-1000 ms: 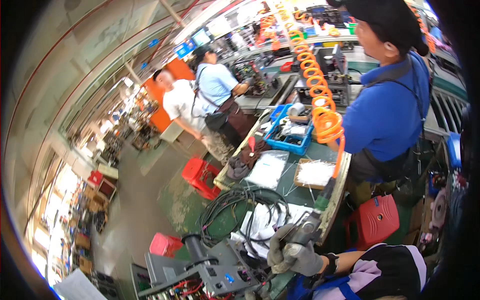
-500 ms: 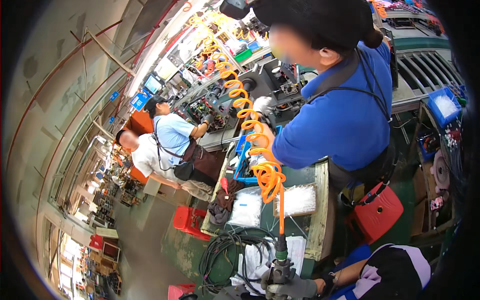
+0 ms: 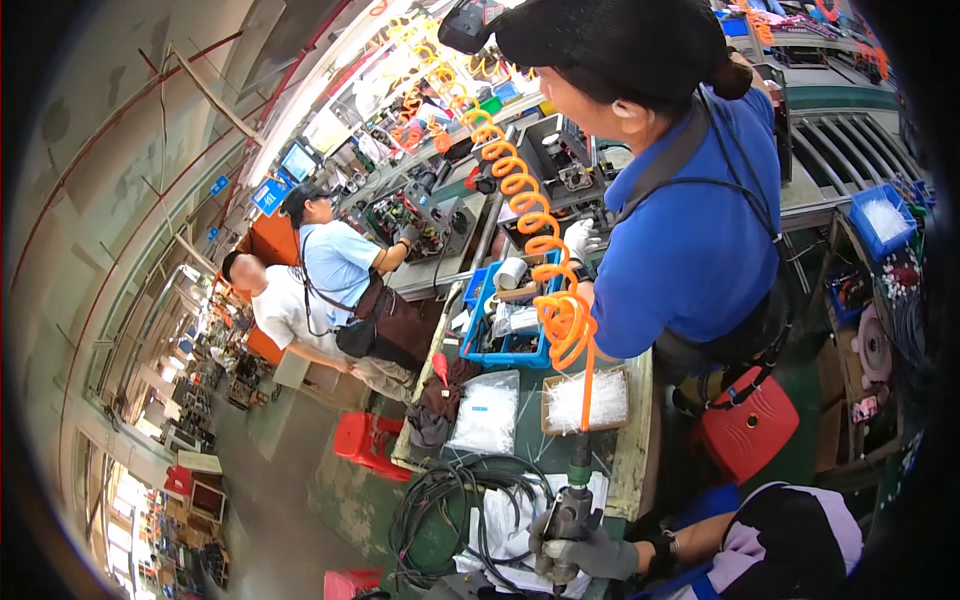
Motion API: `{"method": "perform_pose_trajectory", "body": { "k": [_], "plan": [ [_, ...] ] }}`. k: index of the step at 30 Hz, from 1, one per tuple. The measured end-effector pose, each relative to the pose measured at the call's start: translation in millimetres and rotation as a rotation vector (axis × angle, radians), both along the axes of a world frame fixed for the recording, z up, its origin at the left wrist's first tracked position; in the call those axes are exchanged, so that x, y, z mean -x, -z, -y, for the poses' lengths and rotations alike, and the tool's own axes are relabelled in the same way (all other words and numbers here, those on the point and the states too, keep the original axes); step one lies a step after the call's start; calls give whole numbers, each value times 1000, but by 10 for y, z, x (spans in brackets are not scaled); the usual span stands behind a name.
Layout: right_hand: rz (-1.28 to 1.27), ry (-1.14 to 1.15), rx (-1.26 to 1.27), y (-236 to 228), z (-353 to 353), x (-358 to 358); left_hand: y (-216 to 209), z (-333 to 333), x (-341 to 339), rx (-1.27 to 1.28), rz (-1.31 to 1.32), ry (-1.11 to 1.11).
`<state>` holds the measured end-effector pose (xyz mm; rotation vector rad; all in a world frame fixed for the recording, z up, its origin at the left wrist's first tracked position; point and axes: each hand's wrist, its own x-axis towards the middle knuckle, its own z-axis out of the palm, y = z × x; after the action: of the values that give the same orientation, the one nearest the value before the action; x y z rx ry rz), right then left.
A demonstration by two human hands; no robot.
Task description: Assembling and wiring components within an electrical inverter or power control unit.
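On the green-topped bench (image 3: pixel 632 462), black cables (image 3: pixel 410 520) lie left of the fingers (image 3: pixel 557 553) of the gloved right hand (image 3: pixel 602 557), which wrap the dark air tool (image 3: pixel 573 513), seemingly hose-end forward so the orange hose (image 3: pixel 567 328) hangs clear beyond them, the left hand out of view.

View has swung since a second ago: grey machine by the right hand (image 3: pixel 595 553) has dropped out of frame. Driver (image 3: pixel 571 515) in that hand went from tilted to near upright — and sits lower in view. Orange coiled hose (image 3: pixel 566 325) shifted too: half a second ago its bunched end hung left of the white strips (image 3: pixel 600 398), now its straight tail crosses them. Blue-shirted co-worker's white-gloved hand (image 3: pixel 580 238) moved right — blue bin (image 3: pixel 500 358) less covered.
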<state>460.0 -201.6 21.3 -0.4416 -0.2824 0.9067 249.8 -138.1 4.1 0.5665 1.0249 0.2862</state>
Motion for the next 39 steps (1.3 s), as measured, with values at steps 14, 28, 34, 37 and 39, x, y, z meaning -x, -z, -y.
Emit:
{"method": "perform_pose_trajectory", "body": {
  "k": [14, 28, 34, 37, 39],
  "plan": [
    [208, 63, 153, -211, -43, -316, 8, -364, -856, -74, 48, 127],
    [217, 56, 116, 462, -608, -1837, 133, -544, -2818, -81, 151, 184],
    [221, 22, 127, 469, -777, -2220, 132, -680, -3166, -95, 164, 174],
    [224, 16, 131, 461, -840, -2380, 117, -737, -3309, -105, 172, 179],
    [225, 10, 132, 459, -873, -2466, 109, -761, -3384, -113, 177, 181]
  ]
}}
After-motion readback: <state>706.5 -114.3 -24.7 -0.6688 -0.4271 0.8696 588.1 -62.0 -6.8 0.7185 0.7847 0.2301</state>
